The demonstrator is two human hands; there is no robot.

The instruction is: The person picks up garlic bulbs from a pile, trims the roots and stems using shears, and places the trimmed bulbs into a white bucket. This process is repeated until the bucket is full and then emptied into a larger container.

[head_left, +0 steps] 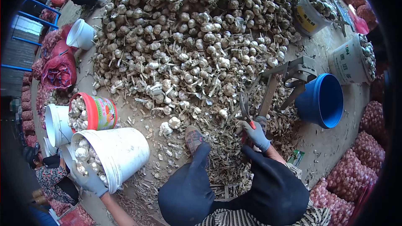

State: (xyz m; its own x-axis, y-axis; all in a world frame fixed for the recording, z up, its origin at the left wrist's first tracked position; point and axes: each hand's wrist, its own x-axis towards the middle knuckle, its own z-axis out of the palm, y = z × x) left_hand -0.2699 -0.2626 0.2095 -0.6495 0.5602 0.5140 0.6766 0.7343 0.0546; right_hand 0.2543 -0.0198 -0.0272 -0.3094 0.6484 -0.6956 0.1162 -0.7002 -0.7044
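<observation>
My gloved left hand (88, 181) is at the mouth of a tipped white bucket (125, 150) at the lower left, against the garlic bulbs (86, 152) inside; its fingers are spread. Near my right knee, my gloved right hand (254, 134) is closed round the red-handled shears (244, 111), whose blades point up and away from me. A large heap of garlic (188, 46) fills the middle and top of the view. Two bulbs (170, 125) lie on the ground beside my left shoe (194, 139). Cut stalks are strewn between my feet.
A metal stand (295, 69) rises right of the shears, beside a blue bucket (320, 100). Filled white buckets (349, 60) stand farther right. A red bucket (98, 113) holds garlic on the left. Net sacks (347, 175) line the lower right. Other people sit at upper left and lower left.
</observation>
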